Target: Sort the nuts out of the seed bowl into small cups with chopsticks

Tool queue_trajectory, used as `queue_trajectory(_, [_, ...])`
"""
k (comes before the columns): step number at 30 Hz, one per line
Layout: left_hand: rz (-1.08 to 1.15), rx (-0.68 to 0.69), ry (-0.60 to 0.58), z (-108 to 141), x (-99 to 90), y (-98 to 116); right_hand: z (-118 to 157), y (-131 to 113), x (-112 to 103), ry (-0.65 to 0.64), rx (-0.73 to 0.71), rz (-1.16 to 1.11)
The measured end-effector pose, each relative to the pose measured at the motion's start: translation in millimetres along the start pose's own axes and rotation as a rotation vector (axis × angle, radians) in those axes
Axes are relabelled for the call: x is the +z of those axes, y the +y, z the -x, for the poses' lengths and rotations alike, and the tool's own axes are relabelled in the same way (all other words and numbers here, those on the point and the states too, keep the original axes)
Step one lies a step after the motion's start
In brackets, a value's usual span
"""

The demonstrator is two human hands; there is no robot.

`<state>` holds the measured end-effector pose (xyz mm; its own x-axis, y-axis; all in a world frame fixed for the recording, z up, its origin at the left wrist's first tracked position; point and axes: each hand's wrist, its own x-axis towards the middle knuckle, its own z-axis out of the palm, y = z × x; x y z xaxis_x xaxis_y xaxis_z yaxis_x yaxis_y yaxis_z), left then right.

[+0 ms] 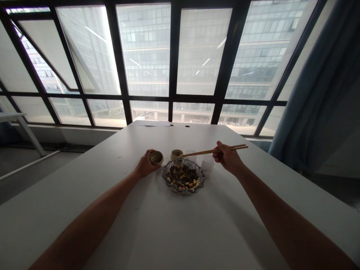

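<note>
Daylight fills black-framed windows (143,48) beyond a white table (168,232), a blue curtain (309,101) hanging at right.

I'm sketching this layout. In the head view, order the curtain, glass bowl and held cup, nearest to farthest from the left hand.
1. Held cup: gripped in the left hand.
2. Glass bowl: on the table, right of that hand.
3. Curtain: far right, past the table.

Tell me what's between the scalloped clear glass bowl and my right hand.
In the head view, a translucent whitish container; tan wooden chopsticks span from your right hand past the bowl.
</note>
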<state>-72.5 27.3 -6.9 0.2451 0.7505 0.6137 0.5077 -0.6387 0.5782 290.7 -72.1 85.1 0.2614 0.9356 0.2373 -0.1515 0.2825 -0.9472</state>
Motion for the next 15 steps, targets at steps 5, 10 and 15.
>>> queue_trajectory(5, [0.017, -0.044, -0.006, -0.4, 1.3, -2.1, 1.2, -3.4, 3.6, 0.007, -0.013, 0.001])
queue_trajectory(10, [0.030, -0.064, -0.011, 0.2, 2.5, -0.7, 15.2, -5.9, 25.1, 0.018, -0.150, 0.066])
queue_trajectory(15, [0.032, -0.083, -0.018, 0.8, 2.0, 1.4, 34.8, -7.2, 63.6, -0.040, -0.217, 0.173])
